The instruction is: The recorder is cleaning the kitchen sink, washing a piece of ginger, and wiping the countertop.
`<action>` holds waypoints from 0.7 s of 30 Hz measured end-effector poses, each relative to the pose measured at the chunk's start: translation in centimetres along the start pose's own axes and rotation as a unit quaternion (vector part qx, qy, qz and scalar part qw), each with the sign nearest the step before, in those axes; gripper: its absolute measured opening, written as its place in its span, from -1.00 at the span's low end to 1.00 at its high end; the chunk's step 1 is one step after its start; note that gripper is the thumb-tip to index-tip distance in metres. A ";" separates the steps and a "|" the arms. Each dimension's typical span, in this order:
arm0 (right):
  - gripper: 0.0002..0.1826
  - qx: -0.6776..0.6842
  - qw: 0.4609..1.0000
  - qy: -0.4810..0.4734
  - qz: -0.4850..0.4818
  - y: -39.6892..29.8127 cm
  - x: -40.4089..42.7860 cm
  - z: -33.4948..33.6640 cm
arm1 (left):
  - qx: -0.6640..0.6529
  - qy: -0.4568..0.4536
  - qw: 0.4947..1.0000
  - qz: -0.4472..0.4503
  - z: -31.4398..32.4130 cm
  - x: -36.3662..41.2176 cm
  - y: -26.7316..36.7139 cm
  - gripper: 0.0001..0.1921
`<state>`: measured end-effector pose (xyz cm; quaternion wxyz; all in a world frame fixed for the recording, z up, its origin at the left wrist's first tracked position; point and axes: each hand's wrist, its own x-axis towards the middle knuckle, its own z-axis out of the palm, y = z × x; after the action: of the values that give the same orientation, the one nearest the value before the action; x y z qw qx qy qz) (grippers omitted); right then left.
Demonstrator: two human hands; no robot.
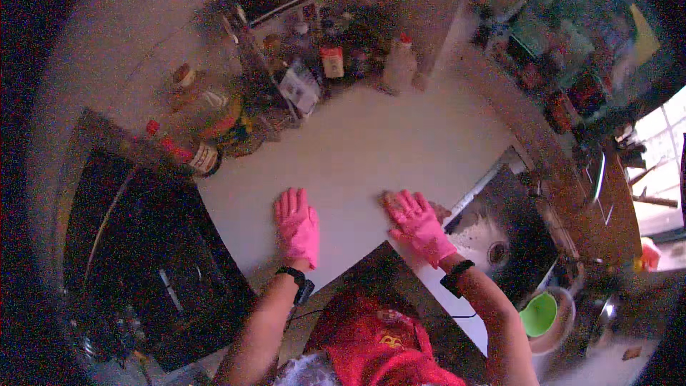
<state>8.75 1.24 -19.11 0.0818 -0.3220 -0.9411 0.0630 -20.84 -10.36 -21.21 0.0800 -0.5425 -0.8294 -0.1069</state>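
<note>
Both of my hands wear pink gloves and rest palm down over a white countertop [353, 171]. My left hand [298, 230] lies flat on the bare surface, fingers stretched out, holding nothing. Beside the sink, my right hand [420, 228] holds a brownish cloth [387, 199] under its palm against the countertop. The cloth's edges show on both sides of the fingers; the rest is hidden beneath the glove. Each wrist carries a dark band.
A black glass cooktop [155, 246] lies left, a sink [482, 225] right. A green bowl [538, 315] sits in a basin at lower right. Several bottles, one a dark bottle with a label [205, 160], and a rack of containers [300, 86] line the back. A white jug [401, 67] has a red cap.
</note>
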 end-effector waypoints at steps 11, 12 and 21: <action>-0.25 0.047 0.973 0.065 -0.217 -8.1 13.6 4.4 | -0.121 0.012 0.988 -0.092 -2.5 -2.9 1.9 -0.47; -0.26 0.050 0.981 0.075 -0.173 -9.0 14.7 4.8 | -0.139 0.001 0.984 -0.112 -2.8 -3.4 2.2 -0.47; -0.28 -0.026 0.979 0.151 0.137 -3.5 19.4 2.9 | -0.158 -0.005 0.980 -0.125 -5.8 -7.1 1.4 -0.44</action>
<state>-8.99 10.25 -19.19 0.2049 -0.4561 -0.8660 0.0004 -16.62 -17.58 -17.23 -0.0251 -0.4409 -0.8638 -0.2425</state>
